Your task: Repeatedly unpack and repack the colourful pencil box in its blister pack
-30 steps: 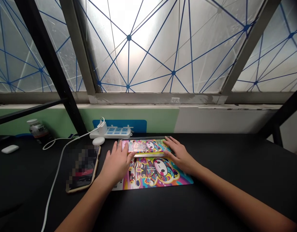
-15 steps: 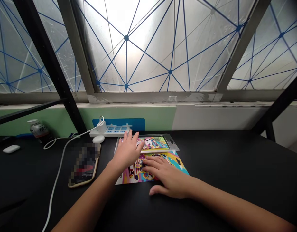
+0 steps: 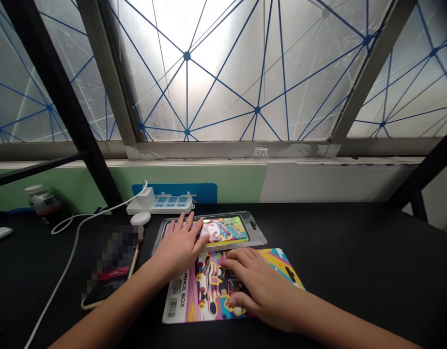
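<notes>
A colourful pencil box in a clear plastic blister pack lies on the black desk, just beyond a flat colourful card printed "PENCIL BOX". My left hand rests flat on the left part of the blister pack, fingers spread. My right hand lies palm down on the card, fingers stretched toward the left and covering its middle.
A phone lies left of the card. Behind it are a white power strip with a plug and white cable, a small white case and a bottle. A black post rises at the left. Frosted windows stand behind.
My right hand left the blister pack and came down onto the card, which has slid nearer to me and apart from the pack. My left hand stayed on the pack.
</notes>
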Tool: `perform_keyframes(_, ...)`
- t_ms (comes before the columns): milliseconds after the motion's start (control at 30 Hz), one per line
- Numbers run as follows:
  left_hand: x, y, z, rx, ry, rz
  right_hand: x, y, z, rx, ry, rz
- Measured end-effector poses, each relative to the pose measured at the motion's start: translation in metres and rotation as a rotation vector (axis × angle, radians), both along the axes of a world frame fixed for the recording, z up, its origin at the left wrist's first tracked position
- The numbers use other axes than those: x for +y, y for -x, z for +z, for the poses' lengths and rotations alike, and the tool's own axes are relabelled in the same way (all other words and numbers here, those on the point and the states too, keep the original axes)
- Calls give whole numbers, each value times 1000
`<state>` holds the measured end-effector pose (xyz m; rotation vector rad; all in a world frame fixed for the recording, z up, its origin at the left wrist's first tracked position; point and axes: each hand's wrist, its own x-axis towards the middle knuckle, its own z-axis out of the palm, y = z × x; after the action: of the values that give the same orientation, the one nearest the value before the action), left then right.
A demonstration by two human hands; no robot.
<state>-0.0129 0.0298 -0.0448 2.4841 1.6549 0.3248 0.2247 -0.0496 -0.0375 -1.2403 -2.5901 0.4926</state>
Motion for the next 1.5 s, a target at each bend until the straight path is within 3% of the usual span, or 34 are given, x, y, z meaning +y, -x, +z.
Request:
perform_keyframes(267,-8,-4,4,102,-8,38,-1,4,-10,-56,-2,-212)
perform_keyframes(700,-3,-3,1,68,-35,9,1,7,-13,-66,-149,-292)
perform_keyframes(1000,1,4,8,6,30,-14,-5,8,-1,-38,-88,-277)
perform_keyframes(1100,-1,5,12,-26,86,-33,-1,-10,13,-53,-40,-266)
perform_keyframes(1233,-6,2,13,-51,74,-36,30,-64,27,-6,117,-294)
perform_keyframes(1367,-8,1,15,-55,90,-50,67,-121,21,-78,315,-408)
perform_keyframes(1500,-10,3,19,-53,109,-64,78,-135,14,-79,290,-475)
